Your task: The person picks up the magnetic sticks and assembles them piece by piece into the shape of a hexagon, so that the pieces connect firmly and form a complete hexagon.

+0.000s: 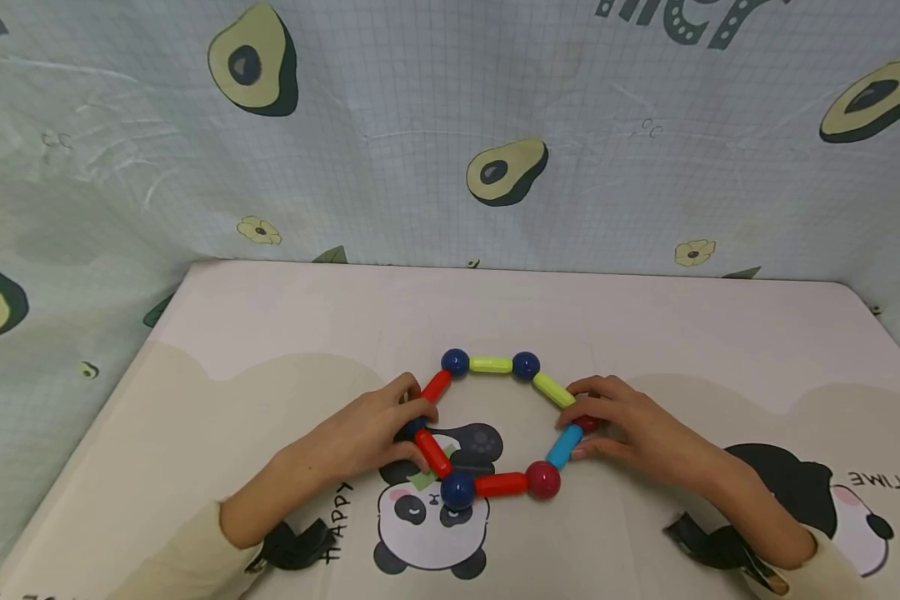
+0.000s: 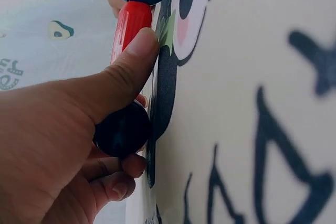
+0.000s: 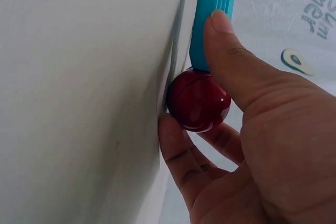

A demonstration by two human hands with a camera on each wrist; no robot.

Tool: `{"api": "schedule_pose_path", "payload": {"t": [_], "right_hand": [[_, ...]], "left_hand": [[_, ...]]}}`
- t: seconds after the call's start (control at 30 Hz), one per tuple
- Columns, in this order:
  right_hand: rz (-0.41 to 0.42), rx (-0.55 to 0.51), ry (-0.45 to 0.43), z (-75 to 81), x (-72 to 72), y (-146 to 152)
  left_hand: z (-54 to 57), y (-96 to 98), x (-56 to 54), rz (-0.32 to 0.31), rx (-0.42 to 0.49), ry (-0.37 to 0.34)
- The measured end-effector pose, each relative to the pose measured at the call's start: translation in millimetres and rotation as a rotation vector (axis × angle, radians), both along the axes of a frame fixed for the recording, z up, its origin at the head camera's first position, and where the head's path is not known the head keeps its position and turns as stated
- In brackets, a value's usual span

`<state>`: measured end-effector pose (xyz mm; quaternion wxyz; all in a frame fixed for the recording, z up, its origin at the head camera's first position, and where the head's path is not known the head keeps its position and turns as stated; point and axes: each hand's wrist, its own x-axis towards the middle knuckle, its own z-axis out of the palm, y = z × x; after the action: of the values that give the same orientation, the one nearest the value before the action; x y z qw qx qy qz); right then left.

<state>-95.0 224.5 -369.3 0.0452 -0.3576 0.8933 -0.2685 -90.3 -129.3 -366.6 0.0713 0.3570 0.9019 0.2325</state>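
Observation:
A six-sided ring of magnetic building rods and balls lies flat on the table in the head view. My left hand (image 1: pixel 371 425) grips its left corner. Its thumb lies along a red rod (image 2: pixel 130 22), and its fingers curl round a dark blue ball (image 2: pixel 123 129). At the right corner, my right hand (image 1: pixel 630 429) holds a red ball (image 3: pixel 199 100) between its fingers, thumb on the light blue rod (image 3: pixel 202 35). Its fingertips also reach the end of a yellow-green rod (image 1: pixel 552 389). Both held balls are partly hidden by fingers in the head view.
The ring's far side has two blue balls (image 1: pixel 455 362) joined by a yellow-green rod (image 1: pixel 491 365). Its near side has a blue ball (image 1: pixel 457 490), a red rod (image 1: pixel 501 484) and a red ball (image 1: pixel 543 480). A printed cloth (image 1: pixel 390 92) hangs behind the table (image 1: pixel 495 308).

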Motion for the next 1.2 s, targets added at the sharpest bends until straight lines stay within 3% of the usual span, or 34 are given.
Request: {"api": "schedule_pose_path", "payload": {"t": [0.4,0.73,1.0,1.2], "right_hand": [[-0.008,-0.028,0.008,0.7,1.1,-1.6],[0.005,0.004,-0.007,2.1,0.1,-1.4],[-0.022,0.044,-0.069,4.6,-0.4,-2.7],[-0.008,0.024,-0.053,6.6,-1.1,-1.9]], "left_hand": [[-3.8,-0.2,-1.2,-0.004,0.036,0.006],[-4.7,-0.6,-2.5,0.015,0.057,-0.033],[-6.5,-2.0,-3.8,-0.007,0.066,-0.029],[-7.2,-2.9,-5.6,-0.033,0.072,-0.011]]}}
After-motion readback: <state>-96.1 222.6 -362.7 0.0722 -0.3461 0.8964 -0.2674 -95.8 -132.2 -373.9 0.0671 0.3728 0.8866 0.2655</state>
